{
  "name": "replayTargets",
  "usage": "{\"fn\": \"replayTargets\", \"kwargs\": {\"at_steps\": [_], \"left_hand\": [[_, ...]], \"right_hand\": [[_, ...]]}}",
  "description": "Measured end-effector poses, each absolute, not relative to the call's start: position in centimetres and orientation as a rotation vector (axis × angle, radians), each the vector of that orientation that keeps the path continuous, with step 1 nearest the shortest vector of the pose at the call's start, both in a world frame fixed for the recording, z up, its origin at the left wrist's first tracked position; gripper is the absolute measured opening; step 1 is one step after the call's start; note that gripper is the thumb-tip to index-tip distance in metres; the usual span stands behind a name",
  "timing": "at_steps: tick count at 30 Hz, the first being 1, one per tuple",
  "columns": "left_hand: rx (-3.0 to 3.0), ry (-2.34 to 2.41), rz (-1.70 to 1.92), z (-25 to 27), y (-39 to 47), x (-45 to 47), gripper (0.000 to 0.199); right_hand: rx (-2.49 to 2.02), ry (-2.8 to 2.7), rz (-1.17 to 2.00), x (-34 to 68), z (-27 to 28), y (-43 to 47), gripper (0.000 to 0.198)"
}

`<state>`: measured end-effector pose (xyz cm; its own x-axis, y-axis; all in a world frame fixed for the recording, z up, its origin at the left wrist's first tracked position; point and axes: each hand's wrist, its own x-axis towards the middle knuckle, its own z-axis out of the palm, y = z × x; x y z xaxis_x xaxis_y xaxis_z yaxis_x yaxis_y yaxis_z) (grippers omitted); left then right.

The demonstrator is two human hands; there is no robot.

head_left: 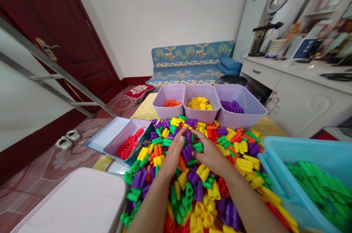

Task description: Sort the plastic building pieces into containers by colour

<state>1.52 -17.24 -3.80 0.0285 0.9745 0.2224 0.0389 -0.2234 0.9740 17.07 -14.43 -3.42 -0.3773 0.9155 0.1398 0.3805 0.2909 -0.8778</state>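
A large heap of plastic tube-shaped building pieces (pixel 203 209) in yellow, green, purple, orange and red covers the table before me. Over its middle, my left hand (pixel 175 150) is open, fingers stretched forward and thumb raised. My right hand (pixel 209 152) faces it, also open, with curved fingers spread from the thumb. Purple pieces (pixel 187 153) lie in the gap between my palms; whether my fingertips touch any pieces is unclear. Green pieces (pixel 197 147) sit beside my right thumb and fingers. Neither hand visibly grips a piece.
Lilac bins (pixel 202 117) along the far edge hold orange, yellow and purple pieces. At left, another bin (pixel 111 148) contains red ones. A blue tub (pixel 283 192) with green pieces stands right. A pale lid-like box (pixel 74 203) is near left; a metal ladder (pixel 62 76) leans beyond.
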Motion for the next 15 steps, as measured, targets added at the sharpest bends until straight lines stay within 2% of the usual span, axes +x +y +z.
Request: {"fn": "replayTargets", "kwargs": {"at_steps": [2,6,15], "left_hand": [[1.409,1.062,1.366,-3.8,-17.1,1.7,0.05],[1.422,0.979,1.439,-3.9,-16.8,2.1,0.061],[1.307,1.026,1.515,-5.1,-15.9,1.9,0.059]], "right_hand": [[-1.097,-1.828,1.092,17.0,-3.2,-14.4,0.073],[-1.016,-1.736,1.142,17.0,-2.8,-14.4,0.065],[-1.119,-1.664,1.107,17.2,-2.4,-14.4,0.042]]}}
